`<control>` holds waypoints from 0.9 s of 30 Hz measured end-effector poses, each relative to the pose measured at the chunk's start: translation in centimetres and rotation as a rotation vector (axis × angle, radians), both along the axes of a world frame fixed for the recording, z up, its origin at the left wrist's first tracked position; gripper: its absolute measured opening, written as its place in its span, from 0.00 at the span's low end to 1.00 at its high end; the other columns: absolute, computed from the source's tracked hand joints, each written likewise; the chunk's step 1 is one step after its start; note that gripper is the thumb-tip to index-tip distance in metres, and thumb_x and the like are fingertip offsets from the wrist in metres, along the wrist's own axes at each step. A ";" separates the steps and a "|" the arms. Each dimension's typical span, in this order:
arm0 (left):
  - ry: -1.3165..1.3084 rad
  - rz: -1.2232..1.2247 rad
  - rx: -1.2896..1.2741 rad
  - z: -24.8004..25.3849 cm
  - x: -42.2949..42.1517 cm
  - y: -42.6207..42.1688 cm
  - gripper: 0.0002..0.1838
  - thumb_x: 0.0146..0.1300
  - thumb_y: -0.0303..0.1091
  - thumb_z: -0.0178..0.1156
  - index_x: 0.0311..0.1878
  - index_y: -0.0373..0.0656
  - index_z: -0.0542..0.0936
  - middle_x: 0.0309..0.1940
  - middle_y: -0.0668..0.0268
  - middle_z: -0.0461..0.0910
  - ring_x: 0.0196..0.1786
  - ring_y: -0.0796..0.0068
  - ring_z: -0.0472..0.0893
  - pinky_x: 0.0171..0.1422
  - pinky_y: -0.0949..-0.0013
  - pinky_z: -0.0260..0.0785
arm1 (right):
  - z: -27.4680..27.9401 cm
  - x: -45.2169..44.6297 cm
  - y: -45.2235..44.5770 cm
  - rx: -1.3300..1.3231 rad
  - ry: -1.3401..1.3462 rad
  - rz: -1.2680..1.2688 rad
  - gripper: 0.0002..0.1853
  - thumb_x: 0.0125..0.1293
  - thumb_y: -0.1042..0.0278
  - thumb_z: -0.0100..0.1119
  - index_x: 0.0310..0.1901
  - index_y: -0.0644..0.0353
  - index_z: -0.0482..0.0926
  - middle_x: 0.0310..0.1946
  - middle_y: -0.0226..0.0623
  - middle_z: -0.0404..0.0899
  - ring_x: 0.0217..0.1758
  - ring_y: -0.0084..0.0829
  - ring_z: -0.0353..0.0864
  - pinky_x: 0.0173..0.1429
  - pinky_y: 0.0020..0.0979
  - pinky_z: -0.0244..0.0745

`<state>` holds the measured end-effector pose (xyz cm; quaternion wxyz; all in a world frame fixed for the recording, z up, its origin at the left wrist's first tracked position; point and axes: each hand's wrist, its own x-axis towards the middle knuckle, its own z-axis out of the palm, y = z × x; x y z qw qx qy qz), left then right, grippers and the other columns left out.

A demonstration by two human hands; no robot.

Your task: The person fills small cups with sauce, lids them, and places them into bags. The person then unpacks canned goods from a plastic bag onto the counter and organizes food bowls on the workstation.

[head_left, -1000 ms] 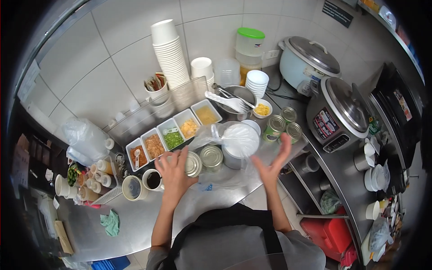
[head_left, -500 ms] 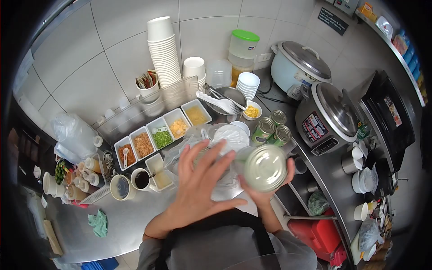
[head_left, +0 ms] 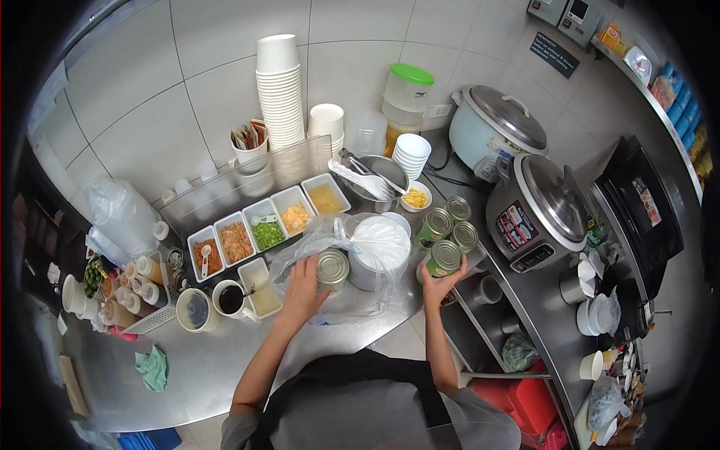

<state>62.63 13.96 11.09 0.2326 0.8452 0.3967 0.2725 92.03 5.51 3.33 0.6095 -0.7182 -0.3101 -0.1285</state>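
Note:
My right hand (head_left: 442,288) is wrapped round a green-labelled tin can (head_left: 445,256), beside several similar green cans (head_left: 436,224) on the counter. My left hand (head_left: 304,291) is closed against the left and near sides of another tin can (head_left: 332,268), whose silver lid faces up; its label is mostly hidden. Thin clear plastic (head_left: 296,259) lies around that can. Between my hands stands a round tub wrapped in a knotted plastic bag (head_left: 380,244).
White trays of chopped toppings (head_left: 268,234) line the back, with tall stacked cups (head_left: 280,97) behind. Rice cookers (head_left: 536,210) stand right. A cup of dark liquid (head_left: 231,298), a sauce bottle basket (head_left: 150,319) and a green cloth (head_left: 153,368) are left.
The can in my right hand has gone from close to the camera down beside the other cans. My left hand, spread in the air before, has lowered onto the can by the bag.

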 end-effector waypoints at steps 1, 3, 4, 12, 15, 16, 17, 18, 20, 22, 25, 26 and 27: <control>-0.026 -0.001 -0.019 -0.3 0.2 0.1 0.41 0.44 0.29 0.70 0.61 0.35 0.59 0.55 0.48 0.63 0.58 0.46 0.65 0.62 0.57 0.61 | -0.5 0.2 0.3 -0.004 -0.011 -0.005 0.54 0.36 0.67 0.75 0.65 0.64 0.51 0.59 0.52 0.58 0.63 0.48 0.60 0.67 0.39 0.53; -0.078 0.004 -0.057 -1.0 0.6 0.0 0.45 0.41 0.30 0.72 0.61 0.34 0.57 0.55 0.46 0.62 0.58 0.45 0.64 0.62 0.55 0.60 | -1.5 0.6 0.7 0.009 -0.001 -0.013 0.53 0.36 0.67 0.75 0.64 0.65 0.52 0.60 0.50 0.57 0.65 0.46 0.58 0.68 0.39 0.50; -0.081 0.014 -0.056 -1.4 0.8 0.1 0.46 0.40 0.31 0.73 0.61 0.35 0.57 0.54 0.46 0.62 0.57 0.44 0.65 0.61 0.55 0.61 | -2.1 0.7 0.8 0.014 0.007 -0.010 0.53 0.36 0.67 0.75 0.64 0.65 0.53 0.61 0.48 0.56 0.66 0.45 0.56 0.69 0.39 0.49; -0.073 0.113 -0.047 -4.6 3.4 1.6 0.48 0.35 0.36 0.76 0.59 0.35 0.58 0.51 0.46 0.64 0.54 0.44 0.67 0.56 0.53 0.64 | -1.1 0.7 0.2 -0.151 0.000 -0.027 0.54 0.44 0.72 0.71 0.69 0.65 0.43 0.66 0.53 0.49 0.69 0.48 0.50 0.71 0.42 0.41; -0.084 0.105 -0.095 -4.6 2.9 2.0 0.49 0.33 0.35 0.76 0.59 0.36 0.59 0.50 0.48 0.67 0.54 0.46 0.69 0.56 0.54 0.65 | 1.7 -0.3 -0.5 -0.096 -0.012 -0.032 0.52 0.47 0.72 0.69 0.69 0.65 0.43 0.68 0.51 0.48 0.70 0.46 0.50 0.72 0.42 0.42; -0.096 0.106 -0.076 -4.0 2.8 1.6 0.49 0.32 0.34 0.75 0.59 0.36 0.59 0.50 0.49 0.68 0.54 0.47 0.69 0.56 0.55 0.65 | 3.2 -1.0 -0.7 0.001 0.031 0.051 0.51 0.48 0.71 0.68 0.69 0.65 0.44 0.68 0.51 0.48 0.70 0.45 0.50 0.72 0.41 0.42; -0.109 0.104 -0.055 -2.0 2.5 0.7 0.49 0.32 0.33 0.75 0.59 0.36 0.59 0.50 0.50 0.69 0.54 0.48 0.70 0.56 0.55 0.65 | 5.2 -2.1 -0.8 0.101 0.073 0.131 0.50 0.48 0.71 0.68 0.69 0.66 0.45 0.68 0.51 0.49 0.70 0.44 0.51 0.72 0.40 0.43; -0.119 0.097 -0.036 -0.1 2.1 -0.1 0.48 0.31 0.32 0.74 0.59 0.36 0.59 0.50 0.51 0.70 0.54 0.49 0.70 0.56 0.55 0.65 | 6.9 -3.2 -0.9 0.199 0.115 0.206 0.49 0.48 0.71 0.68 0.68 0.66 0.46 0.68 0.50 0.50 0.71 0.43 0.51 0.72 0.40 0.43; -0.150 0.066 -0.013 2.8 1.4 -1.0 0.48 0.31 0.31 0.74 0.60 0.37 0.60 0.51 0.52 0.70 0.54 0.50 0.71 0.56 0.56 0.66 | 9.1 -4.9 -1.7 0.168 -0.013 0.468 0.45 0.53 0.68 0.66 0.69 0.60 0.47 0.67 0.47 0.54 0.70 0.40 0.54 0.71 0.42 0.46; -0.188 0.042 0.023 5.9 1.2 -2.3 0.48 0.31 0.30 0.74 0.60 0.39 0.60 0.51 0.52 0.71 0.54 0.51 0.72 0.56 0.58 0.66 | 12.9 -6.6 -2.8 -0.116 -0.200 0.793 0.50 0.49 0.64 0.71 0.69 0.59 0.47 0.66 0.50 0.56 0.70 0.42 0.56 0.71 0.43 0.47; -0.240 0.005 0.186 11.1 1.1 -4.0 0.49 0.31 0.32 0.75 0.61 0.40 0.60 0.51 0.52 0.71 0.52 0.51 0.73 0.55 0.58 0.67 | 16.4 -10.8 -1.9 -0.160 -0.418 0.983 0.55 0.42 0.59 0.76 0.69 0.54 0.47 0.65 0.53 0.56 0.68 0.46 0.59 0.69 0.47 0.50; -0.273 -0.059 0.224 12.1 1.0 -4.5 0.50 0.32 0.33 0.76 0.61 0.39 0.59 0.53 0.51 0.70 0.54 0.51 0.72 0.57 0.58 0.66 | 16.5 -11.7 -1.5 -0.097 -0.445 1.001 0.54 0.42 0.58 0.76 0.68 0.53 0.50 0.66 0.53 0.56 0.68 0.47 0.59 0.68 0.49 0.53; -0.307 -0.118 0.262 13.0 1.0 -4.9 0.52 0.32 0.35 0.77 0.62 0.38 0.58 0.55 0.50 0.68 0.56 0.51 0.71 0.58 0.58 0.65 | 16.5 -12.1 -1.2 -0.034 -0.474 1.023 0.53 0.41 0.58 0.76 0.68 0.52 0.52 0.66 0.53 0.55 0.68 0.48 0.59 0.66 0.50 0.55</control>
